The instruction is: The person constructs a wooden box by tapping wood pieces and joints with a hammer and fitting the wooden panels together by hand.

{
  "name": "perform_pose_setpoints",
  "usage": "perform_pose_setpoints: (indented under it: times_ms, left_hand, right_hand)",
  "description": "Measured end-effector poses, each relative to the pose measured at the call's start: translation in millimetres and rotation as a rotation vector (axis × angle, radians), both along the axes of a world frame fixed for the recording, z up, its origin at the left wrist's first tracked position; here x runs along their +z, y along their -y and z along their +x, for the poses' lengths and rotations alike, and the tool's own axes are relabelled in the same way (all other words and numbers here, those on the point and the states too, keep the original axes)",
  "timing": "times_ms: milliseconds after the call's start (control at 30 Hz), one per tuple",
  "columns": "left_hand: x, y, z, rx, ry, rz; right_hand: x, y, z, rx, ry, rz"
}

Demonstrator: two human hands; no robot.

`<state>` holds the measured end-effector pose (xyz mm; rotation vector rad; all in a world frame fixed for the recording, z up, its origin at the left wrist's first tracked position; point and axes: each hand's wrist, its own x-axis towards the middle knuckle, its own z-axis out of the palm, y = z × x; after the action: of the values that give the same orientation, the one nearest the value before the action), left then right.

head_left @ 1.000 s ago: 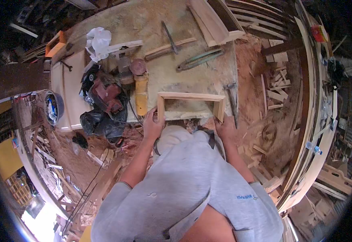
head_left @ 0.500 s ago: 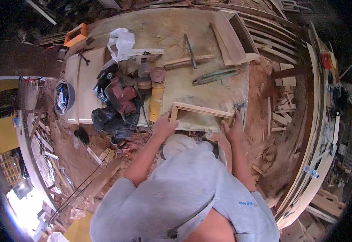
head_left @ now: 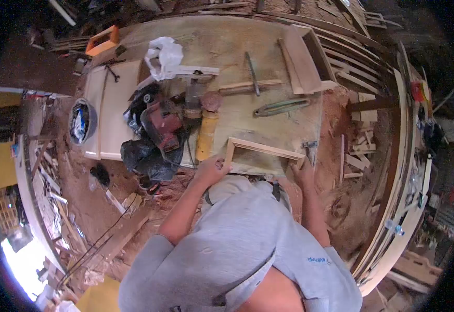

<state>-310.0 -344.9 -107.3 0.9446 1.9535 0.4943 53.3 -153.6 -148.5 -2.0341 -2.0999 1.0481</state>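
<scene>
A small rectangular wooden frame (head_left: 267, 146) is held between my two hands at the near edge of the workbench. My left hand (head_left: 212, 170) is closed around its left side piece. The right end of the frame is gripped by my right hand (head_left: 303, 172), whose fingers are partly hidden. Just beyond my left hand lies a yellow cylindrical tool (head_left: 206, 136). A greenish hand plane or similar long slim tool (head_left: 281, 107) rests past the frame, near a dark metal bar (head_left: 252, 74) lying across a wooden strip (head_left: 237, 86).
On the left of the workbench (head_left: 206, 41) are a dusty red power tool (head_left: 165, 127), black plastic (head_left: 151, 158), a white plastic bag (head_left: 164, 57) and a bucket (head_left: 82, 122). A wooden box (head_left: 307, 60) stands at the far right. Wood scraps (head_left: 361, 151) litter the ground.
The frame has shifted slightly right and down in view, with both hands still on it. The whole bench view has also shifted a little as my head moved.
</scene>
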Motion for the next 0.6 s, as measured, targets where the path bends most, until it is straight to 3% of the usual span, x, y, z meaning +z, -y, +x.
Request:
perform_pose_setpoints:
  times_ms: [267, 367, 467, 600]
  left_hand:
    - [11, -19, -2, -0.070, -0.044, -0.037]
    - [19, -28, -3, -0.095, -0.067, -0.005]
    - [28, -37, -4, -0.107, -0.130, -0.036]
    - [27, -48, -7, -0.042, -0.167, 0.009]
  right_hand:
    - [19, -14, -15, 0.044, 0.189, -0.089]
    - [34, -22, -21, 0.057, 0.120, -0.077]
    - [14, -22, -9, 0.067, 0.055, 0.136]
    - [42, -36, -7, -0.082, -0.067, 0.078]
